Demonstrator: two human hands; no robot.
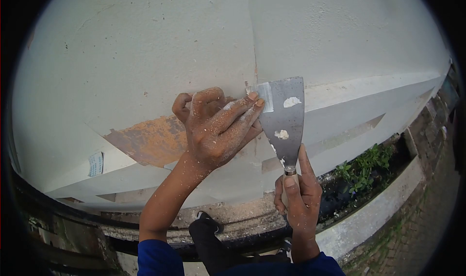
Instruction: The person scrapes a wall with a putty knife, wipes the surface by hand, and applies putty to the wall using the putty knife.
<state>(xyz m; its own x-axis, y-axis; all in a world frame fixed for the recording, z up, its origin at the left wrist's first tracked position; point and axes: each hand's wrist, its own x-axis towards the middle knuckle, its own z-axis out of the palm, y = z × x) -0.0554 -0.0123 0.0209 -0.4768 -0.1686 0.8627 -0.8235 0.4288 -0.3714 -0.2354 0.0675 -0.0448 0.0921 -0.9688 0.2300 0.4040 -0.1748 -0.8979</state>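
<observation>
In my right hand [302, 196] is a wide scraper [285, 123], its handle wrapped by the fingers and its grey blade pointing up. White chips of paint or filler stick to the blade, and a pale smeared strip [266, 97] lies along its upper left edge. Two fingertips of my left hand [216, 130] press on that edge, with the thumb partly hidden below. The other fingers of this hand are curled, and whitish dust covers it. Behind both hands stands a pale wall [194, 47] with a bare, rust-brown patch [150, 139] beside my left wrist.
A ledge [359, 89] runs along the wall on the right. A small printed paper [96, 164] is at the lower left. Below are a dark channel, a green plant [366, 166] and a low concrete kerb [371, 213]. My shoe [209, 221] stands near the wall's base.
</observation>
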